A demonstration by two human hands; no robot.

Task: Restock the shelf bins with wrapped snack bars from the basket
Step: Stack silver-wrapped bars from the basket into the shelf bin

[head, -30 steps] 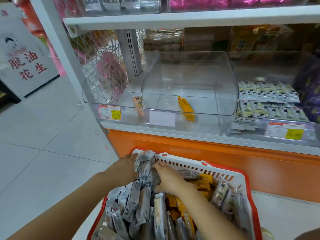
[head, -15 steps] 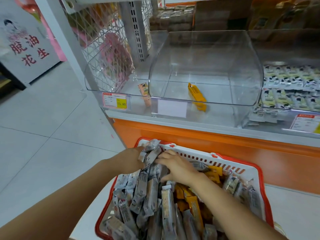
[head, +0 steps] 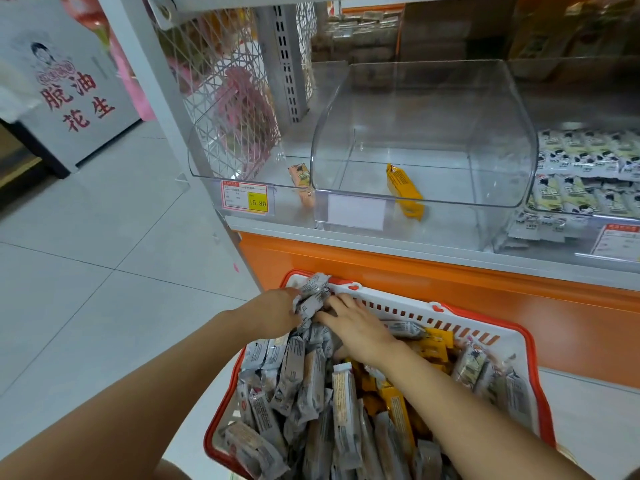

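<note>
Grey bars [head: 311,294] are hiding your left hand's [head: 275,311] fingers clutching them over the basket [head: 398,298]; your right hand [head: 358,329] is lying flat alongside; the clear bin [head: 498,140] is holding one yellow bar [head: 403,188]

At 6 o'clock the near rim of the basket [head: 485,318] runs off the bottom edge, and the fingers of the left hand [head: 273,311] are hidden behind the grey-wrapped bars [head: 311,294] it holds. At 3 o'clock the bin of pale packets [head: 588,188] is cut by the right edge. At 12 o'clock the upper shelf goods [head: 363,26] are blurred, and at 10 o'clock the small print on the price tag [head: 245,199] is unreadable.
</note>
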